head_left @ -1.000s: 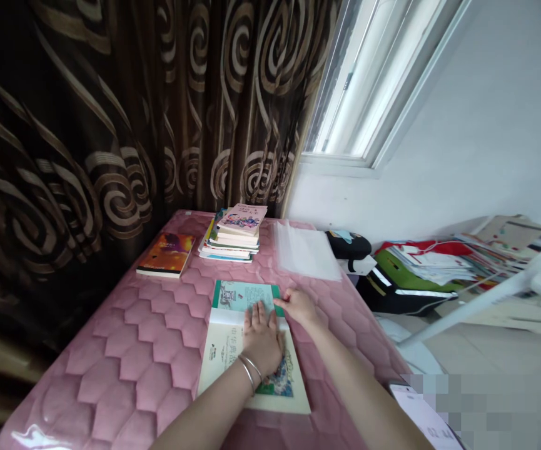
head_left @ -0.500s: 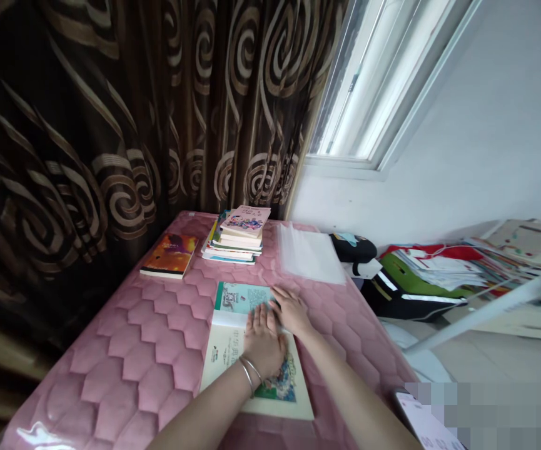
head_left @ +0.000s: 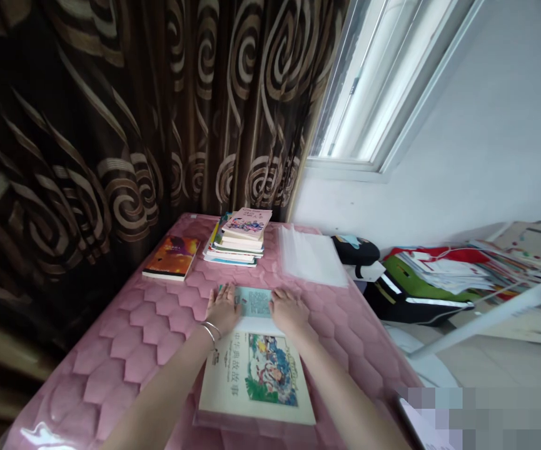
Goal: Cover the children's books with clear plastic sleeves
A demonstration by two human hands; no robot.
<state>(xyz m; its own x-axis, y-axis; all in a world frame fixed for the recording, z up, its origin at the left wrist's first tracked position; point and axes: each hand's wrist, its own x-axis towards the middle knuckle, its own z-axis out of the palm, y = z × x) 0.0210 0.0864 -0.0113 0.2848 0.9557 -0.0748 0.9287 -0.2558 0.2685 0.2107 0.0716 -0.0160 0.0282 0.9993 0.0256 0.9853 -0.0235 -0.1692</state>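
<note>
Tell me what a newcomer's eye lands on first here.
The dark brown curtain with beige swirls fills the left side, hanging behind a pink quilted mat. On that mat a cream picture book with a colourful illustration lies centre, the left hand and right hand resting on its far end. Beyond it sits a stack of paperbacks.

Got the left forearm (head_left: 157,387) and right forearm (head_left: 345,394) both reaching straight out, with the left hand (head_left: 223,307) and right hand (head_left: 289,312) lying flat, palms down, just apart, fingers open and pretty relaxed, plus a couple of thin silver bangles (head_left: 210,331) on the left wrist.
</note>
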